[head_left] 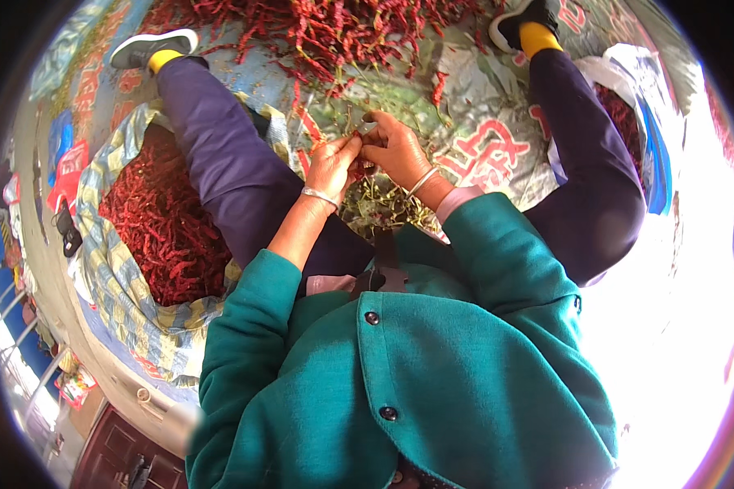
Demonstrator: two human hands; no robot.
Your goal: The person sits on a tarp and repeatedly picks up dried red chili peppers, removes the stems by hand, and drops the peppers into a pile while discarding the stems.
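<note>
My left hand (332, 169) and my right hand (395, 151) meet between my spread legs, fingertips pinched together. A dark red dried chili pepper (359, 169) shows between them, mostly covered by the fingers, so I cannot tell whether it is one or a few. My right index finger bends over the top. Just below the hands lies a heap of greenish-yellow chili stems (387, 204). In front of me a large pile of dried red chilies (334, 33) spreads over the printed sheet (489, 102).
Beside my left leg stands a plaid cloth sack (110, 253), rolled open around a mass of red chilies (167, 224). Right of my right leg, a white and blue bag (652, 138) also contains red chilies. Red and blue plastic bags (69, 171) lie at the far left.
</note>
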